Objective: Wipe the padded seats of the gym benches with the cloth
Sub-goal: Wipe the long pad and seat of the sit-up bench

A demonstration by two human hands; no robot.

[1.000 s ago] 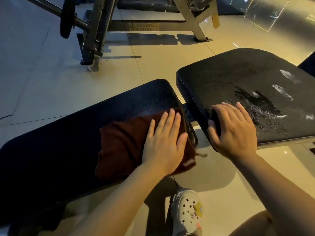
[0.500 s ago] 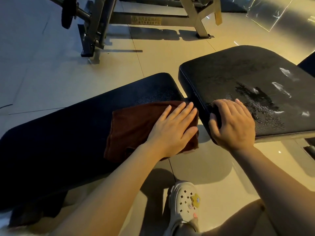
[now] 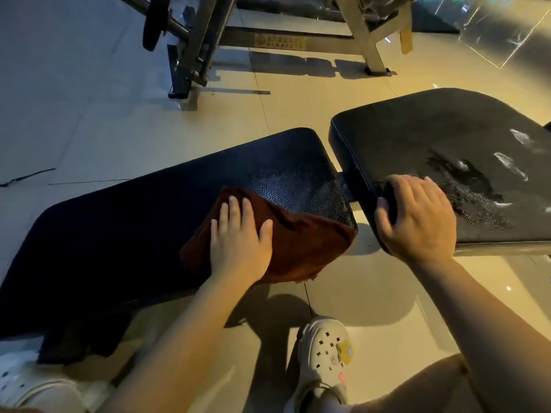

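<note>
Broadly, two black padded seats fill the view. The long seat [image 3: 149, 234] lies under my left hand [image 3: 238, 245]; the shorter seat [image 3: 432, 144] lies under my right hand [image 3: 417, 222], with a narrow gap between the two pads. Beyond both hands stands one metal rack [image 3: 208, 40] on the tiled floor [image 3: 89, 99].

One dark red cloth [image 3: 298, 239] lies on the long seat, spread from beneath my left palm out to the pad's near corner, which it overhangs on the side towards my right hand. My left hand is flat, its fingers straight and pressing the cloth down. My right hand is curled over the near edge of the shorter seat, thumb on the side wall, gripping it as a brace.

One wet patch [image 3: 465, 186] with a few pale streaks lies just beyond my right fingertips; that pad looks not yet wiped.

Risks, as I judge them: the overhanging part of the cloth could slide off the corner if a stroke runs that way, since only my flat palm pins it. The wet patch could make my bracing hand slip.

One white clog [image 3: 328, 362] shows fully below my hands, and part of a second at the lower left.
</note>
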